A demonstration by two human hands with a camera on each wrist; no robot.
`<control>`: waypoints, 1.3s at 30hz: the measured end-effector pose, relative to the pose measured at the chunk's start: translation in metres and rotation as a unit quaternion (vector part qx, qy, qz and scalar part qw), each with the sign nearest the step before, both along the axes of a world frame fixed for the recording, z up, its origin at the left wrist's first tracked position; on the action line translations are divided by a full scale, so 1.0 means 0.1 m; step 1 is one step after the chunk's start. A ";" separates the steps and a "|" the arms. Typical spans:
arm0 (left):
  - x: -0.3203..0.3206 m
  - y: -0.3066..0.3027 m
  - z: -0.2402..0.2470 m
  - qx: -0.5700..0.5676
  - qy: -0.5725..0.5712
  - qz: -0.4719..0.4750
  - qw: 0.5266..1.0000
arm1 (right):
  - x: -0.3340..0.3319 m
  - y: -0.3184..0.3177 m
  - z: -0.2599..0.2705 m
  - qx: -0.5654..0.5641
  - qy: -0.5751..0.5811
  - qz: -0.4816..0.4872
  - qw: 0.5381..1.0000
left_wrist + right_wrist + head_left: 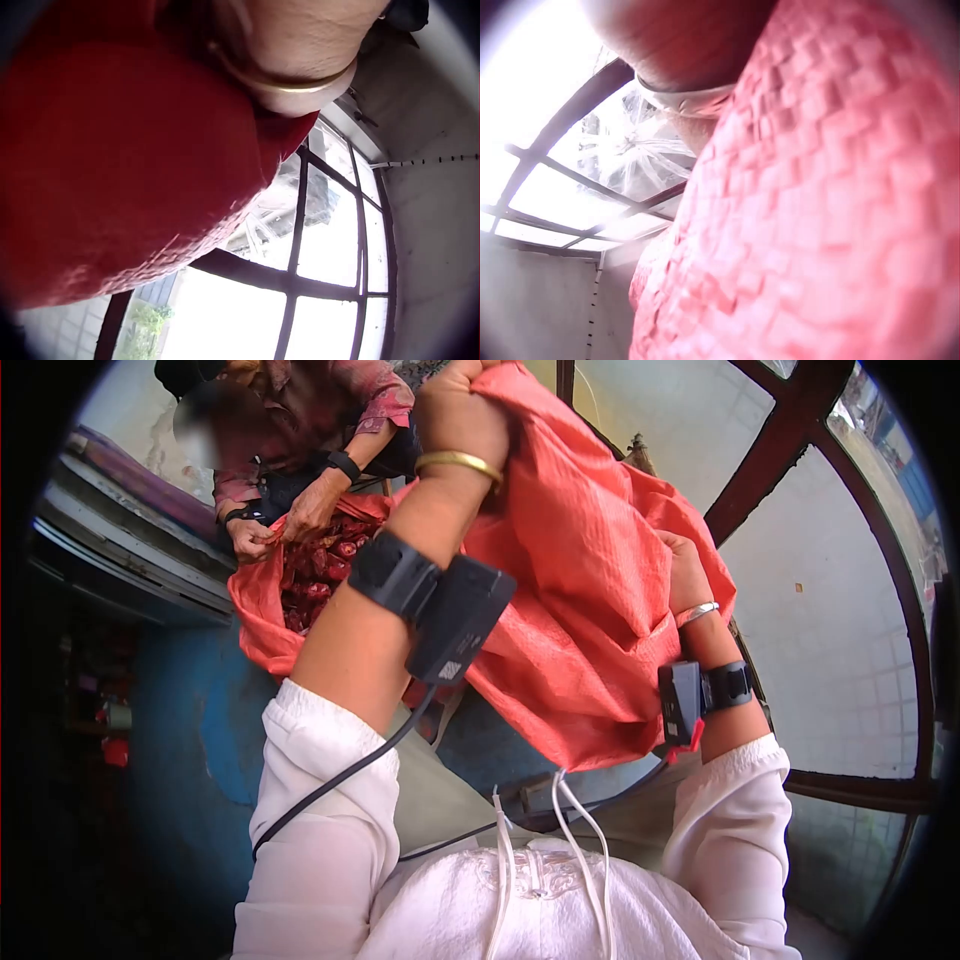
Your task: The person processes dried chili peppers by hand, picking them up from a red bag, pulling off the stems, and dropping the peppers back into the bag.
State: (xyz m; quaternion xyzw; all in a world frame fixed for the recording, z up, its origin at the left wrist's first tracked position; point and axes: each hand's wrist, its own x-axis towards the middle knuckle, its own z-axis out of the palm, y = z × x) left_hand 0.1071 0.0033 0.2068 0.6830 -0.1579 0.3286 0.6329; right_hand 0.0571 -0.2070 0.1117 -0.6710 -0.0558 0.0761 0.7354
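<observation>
A large orange-red woven sack (pixel 590 610) hangs tilted between my hands, its mouth low at the far left. My left hand (pixel 458 405), with a gold bangle (pixel 458 461) on the wrist, grips a bunched fold at the sack's raised end. My right hand (pixel 682 565), with a silver bangle (pixel 697 612), clutches the sack's right side, and its fingers are buried in the fabric. Dark red pieces (pixel 320 570) show in the open mouth. The sack (pixel 127 165) fills the left wrist view, and the sack (pixel 840 210) also fills the right wrist view.
Another person (pixel 300 420) crouches at the sack's mouth with both hands (pixel 315 505) at its rim. A dark window frame (pixel 790 450) and a white tiled wall (pixel 830 620) stand at the right. A ledge (pixel 130 550) and a blue wall (pixel 190 720) lie at the left.
</observation>
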 end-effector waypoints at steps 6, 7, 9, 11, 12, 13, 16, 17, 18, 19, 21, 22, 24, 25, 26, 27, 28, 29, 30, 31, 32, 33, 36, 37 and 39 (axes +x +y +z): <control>-0.19 0.23 -0.62 0.030 0.028 0.037 0.998 | -0.59 0.47 -0.73 -0.051 -0.030 0.064 0.996; -0.42 0.26 -0.81 0.113 0.052 0.054 0.991 | -0.76 0.46 -0.83 -0.194 -0.081 0.075 0.975; -0.67 0.50 -1.54 0.220 0.153 0.109 0.957 | -1.11 0.51 -1.38 -0.291 -0.009 0.115 0.950; -0.94 0.76 -1.91 0.359 0.240 0.061 0.900 | -1.40 0.60 -1.51 -0.414 -0.036 0.200 0.887; -0.97 0.85 -2.03 0.357 0.238 0.062 0.901 | -1.45 0.68 -1.42 -0.431 -0.028 0.238 0.870; -0.98 0.91 -2.10 0.315 0.271 0.071 0.907 | -1.45 0.75 -1.33 -0.419 -0.025 0.224 0.880; -0.81 0.92 -2.12 0.206 0.299 0.102 0.926 | -1.34 0.94 -1.24 -0.362 -0.043 0.206 0.908; -0.66 0.89 -2.09 0.058 0.290 0.060 0.953 | -1.29 1.00 -1.23 -0.315 -0.063 0.193 0.927; -0.53 0.85 -2.07 -0.092 0.275 0.016 0.957 | -1.26 1.08 -1.22 -0.315 -0.061 0.196 0.927; -0.46 0.72 -1.86 -0.147 0.265 -0.043 0.952 | -1.23 1.16 -1.20 -0.262 -0.052 0.172 0.948; -0.47 0.45 -1.40 -0.150 0.233 -0.123 0.953 | -1.17 1.24 -1.29 -0.235 -0.045 0.160 0.958; -0.47 0.40 -1.31 -0.098 0.212 -0.144 0.962 | -1.15 1.23 -1.35 -0.235 -0.043 0.161 0.958; -0.44 0.50 -1.64 -0.091 0.200 -0.140 0.965 | -1.13 1.15 -1.41 -0.269 0.007 0.125 0.955; -0.46 0.63 -1.86 -0.042 0.230 -0.098 0.967 | -1.09 1.08 -1.40 -0.410 -0.040 0.139 0.901; -0.50 0.75 -2.03 0.008 0.259 -0.057 0.964 | -1.07 1.00 -1.57 -0.423 -0.039 0.157 0.892; -0.58 0.86 -2.15 0.064 0.298 -0.007 0.952 | -1.02 0.88 -1.58 -0.473 -0.062 0.191 0.858; -0.66 0.96 -2.20 0.118 0.336 0.044 0.933 | -0.94 0.77 -1.59 -0.520 -0.087 0.227 0.819; -0.67 1.07 -2.23 0.116 0.339 0.047 0.932 | -0.87 0.67 -1.62 -0.558 -0.113 0.243 0.785; -0.69 1.18 -2.22 0.207 0.369 0.059 0.904 | -0.82 0.57 -1.65 -0.593 -0.141 0.259 0.749; -0.70 1.25 -2.21 0.297 0.393 0.069 0.868 | -0.77 0.47 -1.68 -0.641 -0.151 0.276 0.700; -0.71 1.29 -2.20 0.296 0.392 0.072 0.868 | -0.71 0.35 -1.70 -0.685 -0.161 0.290 0.649; -0.72 1.33 -2.20 0.336 0.392 0.099 0.851 | -0.65 0.24 -1.79 -0.693 -0.068 0.296 0.654; -0.71 1.39 -2.25 0.409 0.329 0.120 0.843 | -0.50 -0.21 -2.17 -0.695 0.103 0.268 0.659; -0.72 1.38 -2.25 0.440 0.267 0.114 0.850 | -0.52 -0.30 -2.26 -0.696 0.104 0.268 0.658; -0.75 1.30 -2.20 0.480 0.301 0.126 0.815 | -0.53 -0.41 -2.34 -0.666 0.089 0.211 0.710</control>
